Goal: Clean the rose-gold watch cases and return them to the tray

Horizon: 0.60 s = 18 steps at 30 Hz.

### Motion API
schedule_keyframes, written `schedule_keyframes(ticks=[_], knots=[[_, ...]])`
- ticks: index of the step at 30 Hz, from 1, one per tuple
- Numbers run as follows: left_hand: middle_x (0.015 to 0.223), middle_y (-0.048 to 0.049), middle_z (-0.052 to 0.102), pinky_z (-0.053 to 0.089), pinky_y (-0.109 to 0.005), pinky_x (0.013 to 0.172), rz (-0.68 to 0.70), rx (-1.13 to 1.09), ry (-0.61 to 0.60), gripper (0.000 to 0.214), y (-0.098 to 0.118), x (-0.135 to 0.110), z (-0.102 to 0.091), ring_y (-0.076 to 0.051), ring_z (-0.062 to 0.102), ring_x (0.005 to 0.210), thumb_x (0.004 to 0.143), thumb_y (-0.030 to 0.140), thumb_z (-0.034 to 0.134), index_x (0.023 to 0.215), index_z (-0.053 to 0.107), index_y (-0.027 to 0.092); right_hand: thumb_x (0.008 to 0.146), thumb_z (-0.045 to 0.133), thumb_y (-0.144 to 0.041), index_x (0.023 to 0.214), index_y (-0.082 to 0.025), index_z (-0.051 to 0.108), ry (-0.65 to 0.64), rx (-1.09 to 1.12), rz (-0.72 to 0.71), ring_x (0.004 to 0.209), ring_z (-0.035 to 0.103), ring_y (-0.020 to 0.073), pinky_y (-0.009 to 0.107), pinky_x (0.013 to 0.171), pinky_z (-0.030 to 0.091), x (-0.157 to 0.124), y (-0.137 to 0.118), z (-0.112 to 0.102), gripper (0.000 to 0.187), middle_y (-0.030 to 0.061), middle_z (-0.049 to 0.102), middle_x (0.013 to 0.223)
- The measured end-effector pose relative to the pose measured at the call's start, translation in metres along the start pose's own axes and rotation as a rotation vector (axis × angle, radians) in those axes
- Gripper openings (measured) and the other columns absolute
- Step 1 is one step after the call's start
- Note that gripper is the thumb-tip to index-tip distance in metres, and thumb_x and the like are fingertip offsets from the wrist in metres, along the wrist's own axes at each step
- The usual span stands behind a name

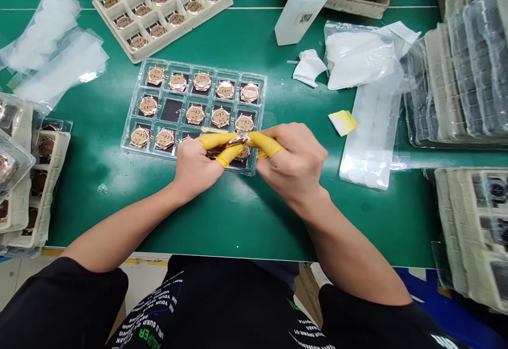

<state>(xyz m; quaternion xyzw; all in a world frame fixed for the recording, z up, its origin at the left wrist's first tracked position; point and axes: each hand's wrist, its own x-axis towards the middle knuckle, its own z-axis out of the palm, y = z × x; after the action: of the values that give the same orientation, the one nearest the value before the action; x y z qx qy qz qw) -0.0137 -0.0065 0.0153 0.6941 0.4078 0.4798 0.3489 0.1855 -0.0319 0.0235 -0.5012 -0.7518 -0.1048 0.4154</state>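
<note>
Between my two hands I hold a watch case (238, 140), tilted so that mostly its edge shows. My left hand (200, 159) pinches it from the left and my right hand (291, 163) from the right. Yellow finger cots cover the thumb and finger tips. Both hands are over the front of a clear plastic tray (126, 145) with rose-gold watch cases (195, 113) lying back up in its compartments. One compartment (171, 110) in the middle row shows only a dark pad. My hands cover part of the tray's front row.
A beige tray of watch cases (143, 55) lies behind. A clear bottle (304, 10), plastic bags (353, 57), a crumpled wipe (309, 68) and a yellow-white scrap (342, 123) lie around. Tray stacks stand at left (59, 179) and right (456, 89).
</note>
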Motion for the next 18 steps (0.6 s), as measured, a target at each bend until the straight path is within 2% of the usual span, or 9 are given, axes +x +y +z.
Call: schedule_keyframes(ticks=[2, 3, 6, 9, 13, 15, 18], knots=[[0.096, -0.0036, 0.084, 0.065, -0.028, 0.079, -0.18, -0.165, 0.004, 0.024, -0.001, 0.003, 0.003, -0.016, 0.078, 0.082, 0.085, 0.036, 0.085, 0.104, 0.083, 0.02, 0.088, 0.065, -0.012, 0.092, -0.026, 0.078, 0.015, 0.082, 0.181, 0.072, 0.064, 0.0185, 0.037, 0.062, 0.049, 0.002, 0.0, -0.003, 0.019, 0.0037, 0.072, 0.082], [0.098, -0.0039, 0.084, 0.066, -0.029, 0.081, -0.223, -0.23, 0.011, 0.029, -0.001, 0.004, 0.005, -0.016, 0.079, 0.085, 0.084, 0.041, 0.086, 0.103, 0.082, 0.02, 0.09, 0.068, -0.015, 0.093, -0.026, 0.079, 0.026, 0.162, 0.269, 0.074, 0.066, 0.0185, 0.036, 0.062, 0.052, 0.003, -0.001, -0.004, 0.016, 0.0031, 0.072, 0.084], [0.101, -0.0042, 0.083, 0.066, -0.031, 0.085, -0.204, -0.319, -0.012, 0.034, -0.002, 0.005, 0.006, -0.017, 0.079, 0.089, 0.083, 0.048, 0.086, 0.104, 0.081, 0.021, 0.09, 0.074, -0.021, 0.095, -0.027, 0.078, 0.041, 0.4, 0.388, 0.078, 0.071, 0.0171, 0.033, 0.065, 0.057, 0.005, -0.01, -0.004, 0.009, 0.0012, 0.074, 0.089], [0.1, -0.0044, 0.083, 0.065, -0.031, 0.082, -0.079, -0.199, -0.073, 0.025, -0.001, 0.002, 0.003, -0.018, 0.078, 0.087, 0.088, 0.042, 0.082, 0.103, 0.083, 0.023, 0.089, 0.071, -0.015, 0.1, -0.028, 0.078, 0.052, 0.439, 0.289, 0.078, 0.071, 0.0161, 0.032, 0.065, 0.057, 0.002, -0.02, -0.001, 0.019, 0.0005, 0.075, 0.091], [0.096, -0.0025, 0.084, 0.064, -0.033, 0.083, 0.095, 0.096, -0.067, 0.011, 0.001, -0.001, -0.004, -0.019, 0.079, 0.09, 0.087, 0.03, 0.081, 0.097, 0.086, 0.026, 0.086, 0.06, -0.006, 0.108, -0.03, 0.079, 0.041, 0.36, 0.113, 0.079, 0.07, 0.0184, 0.037, 0.068, 0.056, -0.002, -0.018, 0.001, 0.037, 0.0018, 0.075, 0.089], [0.096, -0.0019, 0.085, 0.064, -0.033, 0.083, 0.109, 0.08, -0.048, 0.013, 0.001, -0.001, -0.005, -0.019, 0.079, 0.089, 0.088, 0.029, 0.081, 0.1, 0.086, 0.027, 0.083, 0.06, -0.004, 0.107, -0.031, 0.079, 0.053, 0.337, 0.096, 0.078, 0.07, 0.0184, 0.037, 0.069, 0.056, -0.004, -0.012, 0.003, 0.041, 0.0015, 0.076, 0.089], [0.1, -0.0026, 0.085, 0.066, -0.034, 0.089, 0.063, -0.05, 0.0, 0.016, 0.001, -0.002, -0.003, -0.019, 0.08, 0.093, 0.089, 0.033, 0.082, 0.103, 0.085, 0.027, 0.084, 0.065, -0.006, 0.099, -0.031, 0.081, 0.06, 0.352, 0.157, 0.073, 0.069, 0.0157, 0.032, 0.063, 0.054, -0.005, -0.003, 0.008, 0.033, -0.0004, 0.075, 0.084]])
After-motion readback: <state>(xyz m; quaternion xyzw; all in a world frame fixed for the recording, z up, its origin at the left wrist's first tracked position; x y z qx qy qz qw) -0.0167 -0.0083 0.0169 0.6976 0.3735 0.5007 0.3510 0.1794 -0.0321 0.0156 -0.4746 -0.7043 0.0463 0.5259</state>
